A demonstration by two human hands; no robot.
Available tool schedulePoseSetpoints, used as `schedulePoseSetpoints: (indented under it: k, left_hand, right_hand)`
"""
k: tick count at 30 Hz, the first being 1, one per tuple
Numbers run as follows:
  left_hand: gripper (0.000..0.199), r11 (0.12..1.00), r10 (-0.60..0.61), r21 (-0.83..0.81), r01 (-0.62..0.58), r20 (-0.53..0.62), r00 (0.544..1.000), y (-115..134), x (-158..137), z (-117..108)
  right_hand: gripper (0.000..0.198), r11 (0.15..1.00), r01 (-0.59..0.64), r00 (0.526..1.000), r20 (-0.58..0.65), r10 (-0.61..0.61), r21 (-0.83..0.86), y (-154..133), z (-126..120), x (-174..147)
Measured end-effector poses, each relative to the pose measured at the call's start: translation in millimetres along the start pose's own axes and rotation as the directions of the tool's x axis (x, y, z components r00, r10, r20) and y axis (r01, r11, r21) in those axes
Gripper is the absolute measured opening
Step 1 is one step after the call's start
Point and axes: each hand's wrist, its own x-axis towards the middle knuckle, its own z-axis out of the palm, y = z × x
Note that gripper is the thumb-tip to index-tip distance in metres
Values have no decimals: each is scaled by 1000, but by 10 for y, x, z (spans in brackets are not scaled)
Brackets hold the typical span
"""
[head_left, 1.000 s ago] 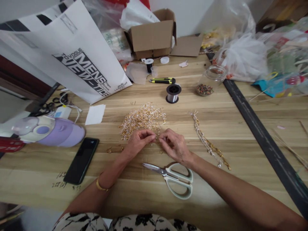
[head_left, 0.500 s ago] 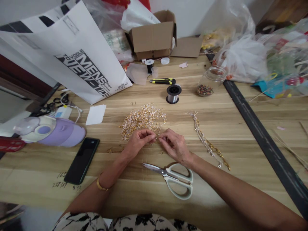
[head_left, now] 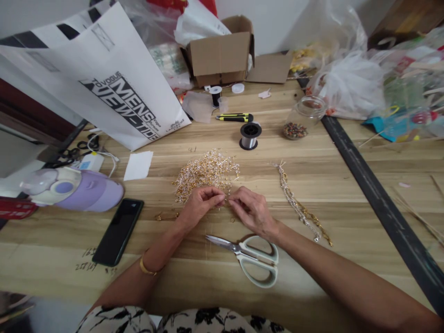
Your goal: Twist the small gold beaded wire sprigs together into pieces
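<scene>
Gold-and-clear bead pieces (head_left: 207, 173) lie heaped at the centre of the frame on the wooden table (head_left: 347, 185), just above both hands. Left hand (head_left: 199, 206) and right hand (head_left: 251, 210) meet fingertip to fingertip below the heap, each pinched shut on what seems to be one tiny bead piece (head_left: 227, 200), too small to make out clearly. Scissors (head_left: 251, 256) lie just below the right hand. A finished beaded strand (head_left: 300, 208) runs diagonally right of centre. A black phone (head_left: 118, 231) rests at lower left.
</scene>
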Motion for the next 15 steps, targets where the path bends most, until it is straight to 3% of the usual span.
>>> schedulePoseSetpoints:
  k: [15]
  left_hand:
    - [20, 1000, -8, -22, 8, 2, 1000, -10, 2, 4]
  right_hand:
    - [11, 1000, 6, 1000, 7, -6, -20, -18, -13, 2]
